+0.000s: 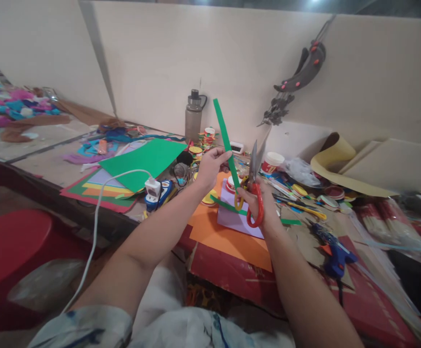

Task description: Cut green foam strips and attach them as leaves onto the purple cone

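Left grip (214, 166): thumb and fingers pinched together on a narrow green strip (223, 125) near mid-length, the strip raised above the desk (47, 164), its upper end free and leaning leftward. Right grip (263, 198): fingers curled about the handles of the scissors (253, 166), blades pointing upward just beside the strip; whether its fingertips also touch the strip's lower end cannot be told.

Handling: the strip, apparently paper or thin card, should be very light and easily creased, yet stiff enough to stand nearly straight from a single pinch. A light hold across its flat faces is judged sufficient; a tight squeeze may kink it, and a hold at one extreme end would probably let the rest sway. The scissors should be heavier and rigid, best taken by the handle loops, clear of the blades.

Below the hands: a second green strip (228, 206) lies across a purple sheet (228, 220), itself upon an orange sheet (210, 232). Farther out: a large green sheet (145, 162) at left, a blue glue gun (335, 256) at right, a bottle (193, 118) behind.
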A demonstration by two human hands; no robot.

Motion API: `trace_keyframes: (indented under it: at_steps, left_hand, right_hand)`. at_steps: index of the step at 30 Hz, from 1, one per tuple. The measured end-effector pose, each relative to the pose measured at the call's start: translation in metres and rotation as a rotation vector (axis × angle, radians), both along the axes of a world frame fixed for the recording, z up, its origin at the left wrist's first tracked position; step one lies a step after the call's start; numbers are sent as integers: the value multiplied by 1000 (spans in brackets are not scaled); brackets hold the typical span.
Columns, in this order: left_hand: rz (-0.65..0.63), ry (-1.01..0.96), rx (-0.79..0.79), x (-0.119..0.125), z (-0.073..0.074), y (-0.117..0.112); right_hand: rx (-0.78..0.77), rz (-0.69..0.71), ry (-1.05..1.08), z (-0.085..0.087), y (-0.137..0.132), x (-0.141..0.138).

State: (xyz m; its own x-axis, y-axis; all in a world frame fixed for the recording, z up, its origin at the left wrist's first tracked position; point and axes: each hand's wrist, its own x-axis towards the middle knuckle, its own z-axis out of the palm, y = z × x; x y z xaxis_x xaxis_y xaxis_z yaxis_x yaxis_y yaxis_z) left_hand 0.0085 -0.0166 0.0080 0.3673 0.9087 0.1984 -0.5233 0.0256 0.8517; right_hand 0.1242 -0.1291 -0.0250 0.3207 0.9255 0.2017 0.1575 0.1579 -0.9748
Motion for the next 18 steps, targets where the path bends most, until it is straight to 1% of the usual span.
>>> trace_keyframes:
  at_steps: [3, 10, 18]
  left_hand:
    - [32, -13, -9, -4, 2, 5]
    - [50, -65, -29, -10, 5, 11]
    - [32, -69, -23, -9, 4, 11]
  right_hand:
    - [-37, -22, 101, 1, -1, -4]
    - [-107, 16, 53, 7, -6, -12]
    - [-116, 95, 51, 3, -4, -15]
